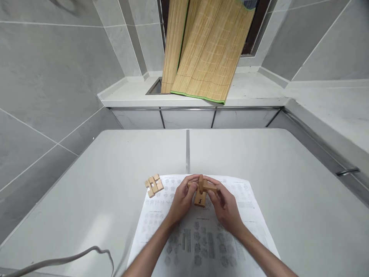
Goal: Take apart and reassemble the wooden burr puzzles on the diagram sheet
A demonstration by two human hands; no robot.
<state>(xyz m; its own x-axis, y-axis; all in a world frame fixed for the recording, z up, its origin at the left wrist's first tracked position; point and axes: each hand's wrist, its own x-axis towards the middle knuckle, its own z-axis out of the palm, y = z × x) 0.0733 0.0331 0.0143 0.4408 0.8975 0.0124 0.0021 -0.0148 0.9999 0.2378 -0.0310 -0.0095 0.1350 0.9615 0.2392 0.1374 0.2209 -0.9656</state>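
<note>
Both of my hands close around one small assembly of brown wooden blocks (200, 199) above the printed sheet. My left hand (183, 195) grips its left side with thumb and fingers. On the right side, my right hand (225, 201) holds a block end between thumb and fingers. One block stands upright in the middle, and the lowest block shows a dark mark. To the left, a lighter group of interlocked wooden pieces (155, 185) lies at the sheet's upper left corner. The white sheet (253, 215) carries rows of small printed figures, partly covered by my forearms.
The sheet lies on a white table (115, 184) with a seam down its middle. A grey cable (66, 259) curves over the lower left. Bamboo mats (209, 54) hang over the ledge beyond the table.
</note>
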